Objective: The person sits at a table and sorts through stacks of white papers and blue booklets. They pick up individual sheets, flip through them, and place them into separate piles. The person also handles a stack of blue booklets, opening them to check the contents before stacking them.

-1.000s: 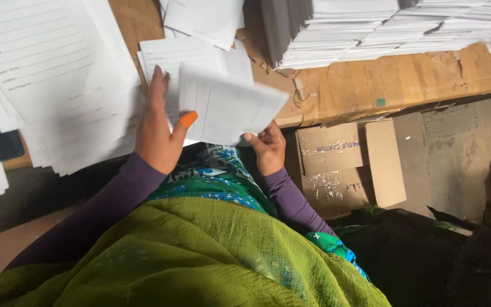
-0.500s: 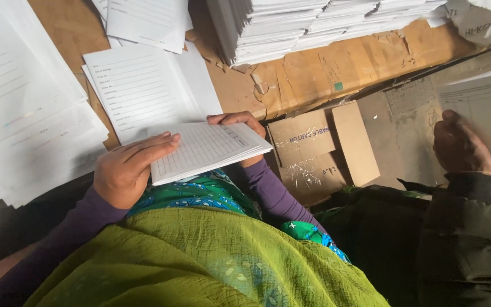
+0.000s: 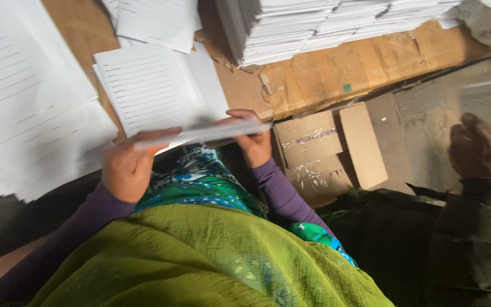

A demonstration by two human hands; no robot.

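- Brown wooden table (image 3: 313,74), piled with white paper stacks (image 3: 325,23) and lined sheets (image 3: 149,91).
- Left hand (image 3: 126,167) and right hand (image 3: 251,139) both gripping a thin booklet (image 3: 206,133), edge-on.
- Cardboard box (image 3: 319,153) just beside; another person's hand (image 3: 478,153) farther right.

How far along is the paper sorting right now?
Done, apparently: tall stacks of sheets piled on the wooden table. In hand: a thin bundle of sheets, seen edge-on, held between left hand and right hand. Left: loose lined pages spread beside them.
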